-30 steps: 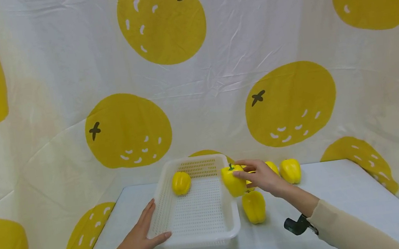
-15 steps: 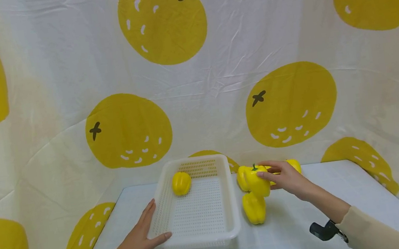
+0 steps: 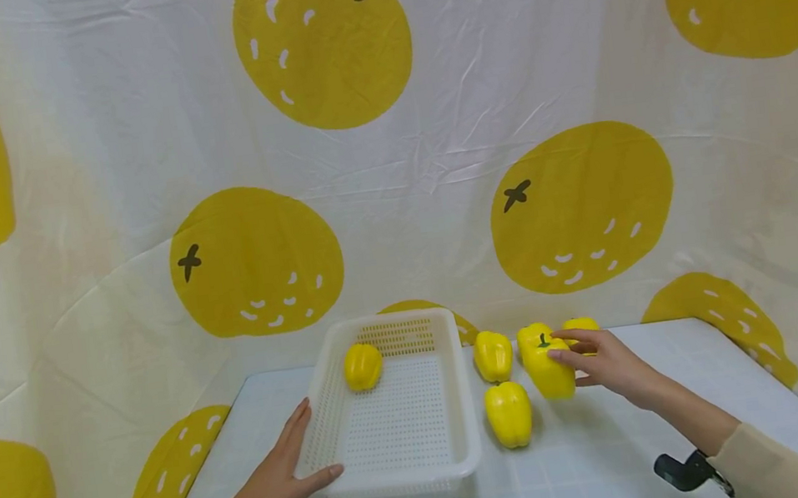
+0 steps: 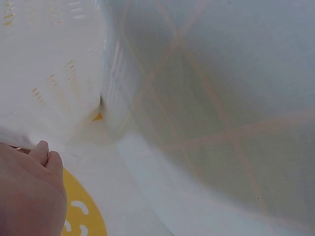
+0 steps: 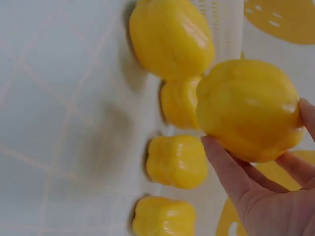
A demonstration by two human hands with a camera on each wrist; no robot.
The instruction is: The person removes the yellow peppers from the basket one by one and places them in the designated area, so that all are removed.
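Note:
With thumb and fingertips, my right hand (image 3: 614, 364) grips a yellow bell pepper (image 3: 551, 372), green stem upward, in front of the far row of peppers. In the right wrist view its fingers (image 5: 229, 172) press the pepper's sides, and a blurred shadow lies on the tabletop. My left hand (image 3: 274, 484) rests at the near left corner of a white perforated plastic basket (image 3: 471, 416). Its fingers lie straight along the outer side and the thumb reaches over the front rim. Inside the basket, at the back left, sits one yellow pepper (image 3: 363, 366).
Right of the basket, one yellow pepper (image 3: 509, 415) lies nearest me. Behind it is another pepper (image 3: 493, 356), then a partly hidden pepper (image 3: 534, 334) and a far right pepper (image 3: 580, 324). A fruit-print curtain (image 3: 411, 222) hangs behind the pale table (image 3: 551, 481).
My right hand has carried the held pepper rightward, from beside the basket's right rim to in front of the far peppers. The left hand and basket have stayed in place.

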